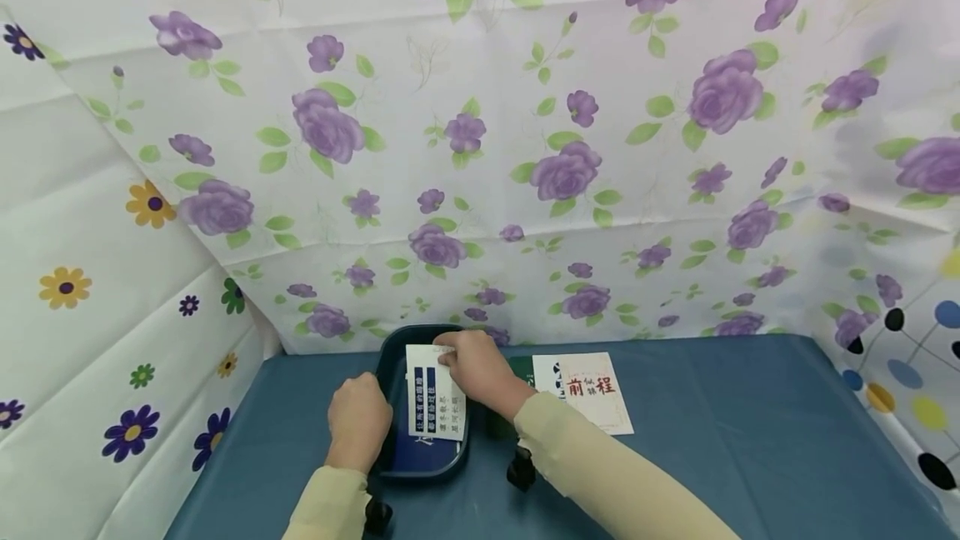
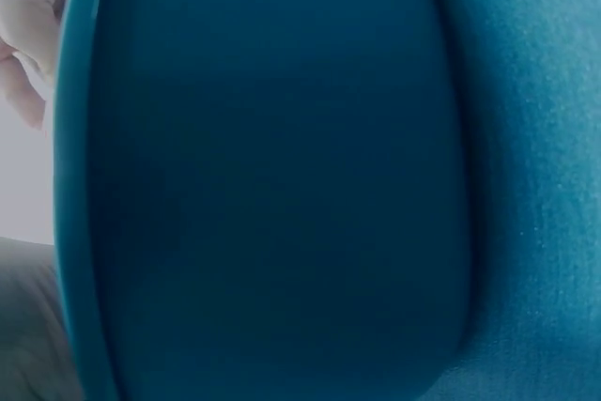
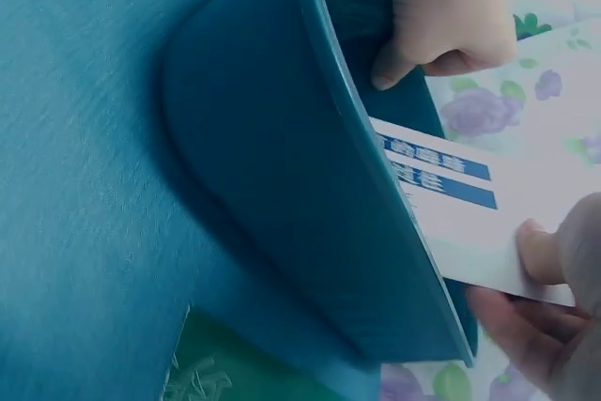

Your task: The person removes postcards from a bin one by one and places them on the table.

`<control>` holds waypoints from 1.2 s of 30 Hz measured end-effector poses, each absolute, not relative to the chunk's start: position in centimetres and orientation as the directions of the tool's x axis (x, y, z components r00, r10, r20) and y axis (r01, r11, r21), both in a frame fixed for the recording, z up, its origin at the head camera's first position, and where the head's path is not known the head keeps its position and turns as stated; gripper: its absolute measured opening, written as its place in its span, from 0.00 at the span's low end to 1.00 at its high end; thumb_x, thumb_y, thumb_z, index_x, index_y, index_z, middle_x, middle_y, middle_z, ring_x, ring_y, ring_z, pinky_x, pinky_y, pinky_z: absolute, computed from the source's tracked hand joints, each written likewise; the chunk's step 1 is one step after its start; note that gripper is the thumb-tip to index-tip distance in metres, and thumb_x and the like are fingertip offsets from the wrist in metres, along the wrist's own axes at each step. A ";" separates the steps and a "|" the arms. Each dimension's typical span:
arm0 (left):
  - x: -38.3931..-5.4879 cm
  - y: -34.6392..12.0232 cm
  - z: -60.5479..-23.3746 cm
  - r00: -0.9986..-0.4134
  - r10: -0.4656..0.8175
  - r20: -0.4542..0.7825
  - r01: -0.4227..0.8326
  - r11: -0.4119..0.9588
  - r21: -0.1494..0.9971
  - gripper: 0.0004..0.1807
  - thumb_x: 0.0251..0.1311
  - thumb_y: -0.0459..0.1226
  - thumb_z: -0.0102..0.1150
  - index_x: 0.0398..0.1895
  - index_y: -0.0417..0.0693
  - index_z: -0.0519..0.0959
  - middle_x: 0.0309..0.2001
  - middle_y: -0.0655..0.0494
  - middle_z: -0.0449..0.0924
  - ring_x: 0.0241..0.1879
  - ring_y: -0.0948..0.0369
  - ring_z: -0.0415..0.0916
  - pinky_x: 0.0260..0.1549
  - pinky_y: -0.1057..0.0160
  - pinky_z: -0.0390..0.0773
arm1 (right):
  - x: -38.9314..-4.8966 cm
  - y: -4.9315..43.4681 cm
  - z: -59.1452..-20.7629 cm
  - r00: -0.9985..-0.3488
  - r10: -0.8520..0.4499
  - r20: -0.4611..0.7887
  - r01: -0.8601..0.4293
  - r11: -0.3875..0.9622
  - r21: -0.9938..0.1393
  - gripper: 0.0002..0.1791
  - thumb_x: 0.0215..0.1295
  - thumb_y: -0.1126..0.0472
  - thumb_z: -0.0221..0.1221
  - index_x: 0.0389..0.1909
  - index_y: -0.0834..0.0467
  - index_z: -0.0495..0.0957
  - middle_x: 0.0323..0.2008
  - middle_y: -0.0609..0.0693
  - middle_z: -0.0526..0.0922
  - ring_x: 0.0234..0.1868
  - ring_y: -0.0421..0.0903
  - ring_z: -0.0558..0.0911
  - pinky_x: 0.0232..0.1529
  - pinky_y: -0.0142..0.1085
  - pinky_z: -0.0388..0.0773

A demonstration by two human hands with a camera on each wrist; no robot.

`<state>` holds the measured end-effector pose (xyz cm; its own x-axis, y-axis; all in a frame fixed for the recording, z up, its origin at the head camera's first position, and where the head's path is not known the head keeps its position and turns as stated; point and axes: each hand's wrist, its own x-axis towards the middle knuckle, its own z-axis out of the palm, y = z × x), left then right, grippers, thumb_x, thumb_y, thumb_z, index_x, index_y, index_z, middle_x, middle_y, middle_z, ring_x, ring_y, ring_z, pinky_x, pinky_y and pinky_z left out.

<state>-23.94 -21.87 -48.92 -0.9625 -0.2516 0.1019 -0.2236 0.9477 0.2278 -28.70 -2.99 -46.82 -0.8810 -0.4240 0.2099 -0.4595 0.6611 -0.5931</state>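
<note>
Partly inside the bin [image 3: 254, 157], the card [image 1: 435, 394] was pinched by your right hand [image 1: 482, 369] near one corner, while your left hand [image 1: 360, 417] gripped the rim [image 3: 345, 91] — likely to steady it.

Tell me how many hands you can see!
2. The left hand grips the left side of the dark blue bin, and the right hand pinches a white card over it.

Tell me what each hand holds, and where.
The right hand pinches the white card by its upper right corner in the head view; the left hand grips the left rim of the blue container.
</note>
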 end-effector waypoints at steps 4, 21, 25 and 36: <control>-23.8 -21.9 -49.2 -0.964 -0.241 0.113 -0.211 0.950 0.229 0.05 0.51 0.31 0.57 0.27 0.36 0.80 0.27 0.36 0.82 0.24 0.43 0.80 0.15 0.49 0.73 | -28.7 -2.4 -46.2 -0.889 -0.365 0.276 -0.456 0.658 -0.599 0.16 0.64 0.59 0.57 0.53 0.52 0.78 0.48 0.48 0.83 0.41 0.40 0.84 0.34 0.27 0.78; -23.6 -22.0 -49.2 -0.966 -0.236 0.101 -0.207 0.950 0.234 0.05 0.50 0.31 0.59 0.26 0.36 0.80 0.26 0.36 0.81 0.23 0.43 0.79 0.15 0.48 0.73 | -29.6 1.3 -41.9 -0.937 -0.144 0.317 -0.343 0.545 -0.765 0.17 0.60 0.50 0.61 0.49 0.51 0.78 0.37 0.48 0.84 0.17 0.41 0.77 0.14 0.32 0.69; -23.6 -22.2 -49.2 -0.966 -0.236 0.104 -0.207 0.951 0.230 0.04 0.50 0.31 0.59 0.25 0.36 0.80 0.25 0.38 0.81 0.22 0.44 0.79 0.15 0.49 0.73 | -29.5 2.8 -41.1 -0.939 -0.111 0.326 -0.336 0.501 -0.797 0.14 0.58 0.51 0.63 0.44 0.51 0.81 0.34 0.47 0.84 0.17 0.47 0.78 0.13 0.35 0.67; -23.7 -21.8 -48.8 -0.968 -0.233 0.097 -0.206 0.952 0.228 0.05 0.52 0.31 0.58 0.26 0.36 0.80 0.25 0.37 0.81 0.22 0.45 0.79 0.12 0.51 0.71 | -30.1 7.6 -40.6 -0.939 -0.060 0.339 -0.323 0.492 -0.808 0.13 0.61 0.53 0.60 0.44 0.53 0.83 0.37 0.49 0.85 0.28 0.37 0.83 0.24 0.33 0.75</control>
<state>-23.70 -21.85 -48.80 -0.9677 -0.2326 0.0973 -0.2058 0.9516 0.2281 -30.07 7.61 -40.60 -0.9389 -0.0603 0.3389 -0.3234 0.4923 -0.8081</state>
